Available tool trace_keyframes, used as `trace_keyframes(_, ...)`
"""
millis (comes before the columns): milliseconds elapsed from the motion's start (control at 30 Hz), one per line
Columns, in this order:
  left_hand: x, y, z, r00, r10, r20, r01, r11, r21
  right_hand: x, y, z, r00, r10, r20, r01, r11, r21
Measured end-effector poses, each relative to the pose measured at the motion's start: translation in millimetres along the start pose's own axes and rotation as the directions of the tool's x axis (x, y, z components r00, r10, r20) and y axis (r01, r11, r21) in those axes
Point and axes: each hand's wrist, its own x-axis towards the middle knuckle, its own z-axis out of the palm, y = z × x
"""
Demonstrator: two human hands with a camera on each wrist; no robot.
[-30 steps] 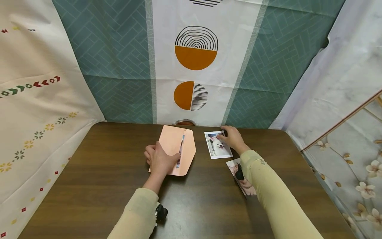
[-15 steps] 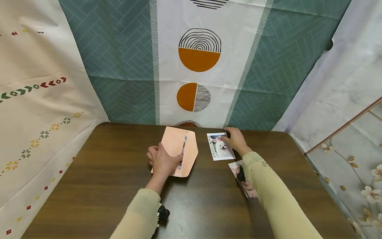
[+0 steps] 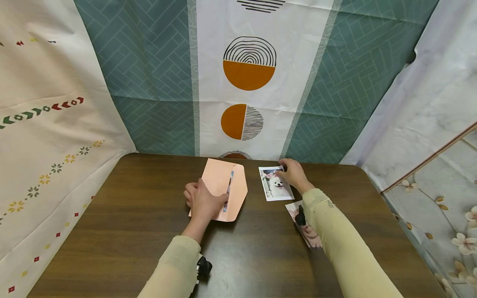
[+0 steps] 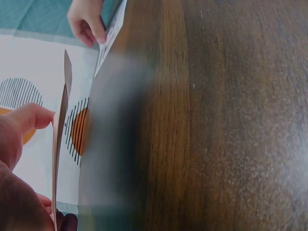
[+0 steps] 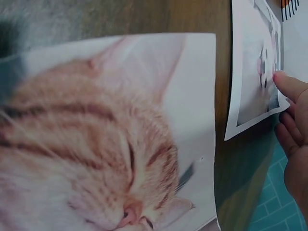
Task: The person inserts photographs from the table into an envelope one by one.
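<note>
A peach-pink envelope with its flap folded out is held by my left hand, thumb on the front and fingers behind. A strip of a colourful picture shows at the envelope's opening; the remainder is hidden inside. In the left wrist view the envelope appears edge-on between thumb and fingers. My right hand pinches the right edge of a white-bordered photo of a fluffy white dog. Under the right forearm is a photo of a sleeping orange cat, partly covered in the head view.
The dark brown wooden table has its back edge against a teal and white patterned cloth. Hanging fabric borders the left side, and a floral cloth borders the right.
The head view has shifted slightly, moving the whole scene a little right and down. Both hands keep their holds on the envelope and the dog photo.
</note>
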Motion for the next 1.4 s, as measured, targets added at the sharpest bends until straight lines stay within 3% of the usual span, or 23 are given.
trace_keyframes(633,0.5,2.8,1.8,1.0,0.003,-0.003,-0.003,1.0,-0.001,-0.2,-2,0,0.999,0.04,0.002,-0.04,0.994,0.103)
trace_keyframes(967,0.8,3.3,1.8,1.0,0.003,0.003,-0.003,1.0,0.0,0.0,-3,4,0.998,0.018,-0.067,-0.009,0.991,0.135)
trace_keyframes(1100,0.9,3.2,1.0,1.0,0.008,0.003,-0.008,1.0,-0.003,-1.4,-6,3,0.995,0.032,-0.093,-0.014,0.981,0.193)
trace_keyframes(1400,0.0,5.9,0.8,1.0,0.005,0.011,-0.005,1.0,-0.01,-5.0,-9,-8,0.983,0.15,-0.107,-0.103,0.93,0.354)
